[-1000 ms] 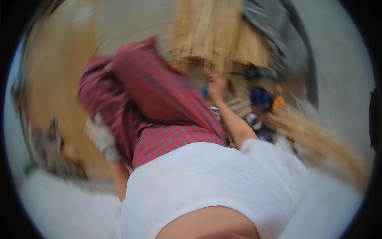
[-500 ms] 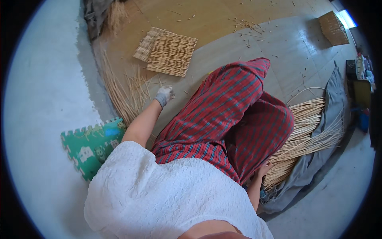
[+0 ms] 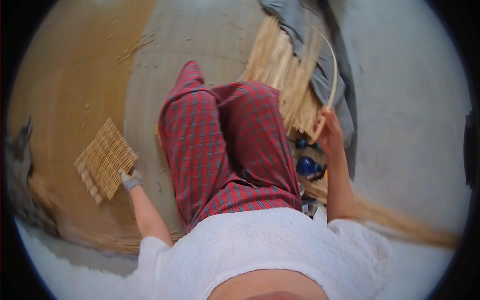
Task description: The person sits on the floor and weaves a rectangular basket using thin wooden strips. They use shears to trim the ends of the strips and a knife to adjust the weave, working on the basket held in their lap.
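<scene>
My right hand point(image 3: 330, 131) is raised at the right of my knees, its fingers closed round a long pale cane strand point(image 3: 334, 80). The strand arches up and away, and its short lower end sticks out below my fingers. My left hand point(image 3: 131, 180), in a light glove, is at the near corner of a square woven panel point(image 3: 107, 159). Its fingers look closed on that corner, though the picture is blurred there. The panel lies partly over a second, paler woven panel point(image 3: 88, 177) on the floor at the left.
Bundled cane strands point(image 3: 280, 60) lie on a grey cloth point(image 3: 345, 95) beyond my right knee. A round blue object point(image 3: 307, 166) and small dark items sit beside my right thigh. Cane scraps point(image 3: 136, 48) litter the floor ahead. A dark grey cloth point(image 3: 22, 180) lies far left.
My view has swung to the right. My right hand has come up from the bundle with one strand. My left hand has moved from the bare floor to the woven panel's corner.
</scene>
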`<state>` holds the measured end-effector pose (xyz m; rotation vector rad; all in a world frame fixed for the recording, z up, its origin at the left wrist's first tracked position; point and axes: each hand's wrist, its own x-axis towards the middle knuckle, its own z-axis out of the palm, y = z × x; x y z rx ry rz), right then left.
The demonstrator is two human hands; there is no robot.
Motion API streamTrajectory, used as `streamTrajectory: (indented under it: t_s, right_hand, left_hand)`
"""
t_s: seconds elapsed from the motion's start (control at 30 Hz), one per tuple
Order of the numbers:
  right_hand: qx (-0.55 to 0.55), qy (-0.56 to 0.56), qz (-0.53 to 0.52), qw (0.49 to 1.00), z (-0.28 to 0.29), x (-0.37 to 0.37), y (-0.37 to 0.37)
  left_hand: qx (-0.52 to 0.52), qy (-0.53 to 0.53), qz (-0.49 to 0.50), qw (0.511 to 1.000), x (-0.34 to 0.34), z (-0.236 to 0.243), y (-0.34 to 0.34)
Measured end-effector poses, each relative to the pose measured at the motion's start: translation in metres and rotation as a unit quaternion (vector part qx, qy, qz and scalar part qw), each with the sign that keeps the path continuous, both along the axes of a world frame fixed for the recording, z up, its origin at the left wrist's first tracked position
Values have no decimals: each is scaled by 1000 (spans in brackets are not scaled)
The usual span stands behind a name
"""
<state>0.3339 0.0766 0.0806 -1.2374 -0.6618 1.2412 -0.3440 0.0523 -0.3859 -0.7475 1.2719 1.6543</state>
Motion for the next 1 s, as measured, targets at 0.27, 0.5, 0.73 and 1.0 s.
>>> streamTrajectory:
  t_s: [0.27,0.5,0.73,1.0]
  right_hand:
    - [72,-27,3,997,2,-43,-8]
    - [72,-175,9,982,-15,-24,25]
    - [60,-89,31,994,-43,-5,35]
    - [98,-83,29,991,-58,-12,61]
  left_hand:
    - [337,-29,-223,914,3,146,-5]
    - [303,299,-519,741,78,316,-32]
    - [277,193,-713,614,168,384,5]
    - [90,766,-533,347,224,456,82]
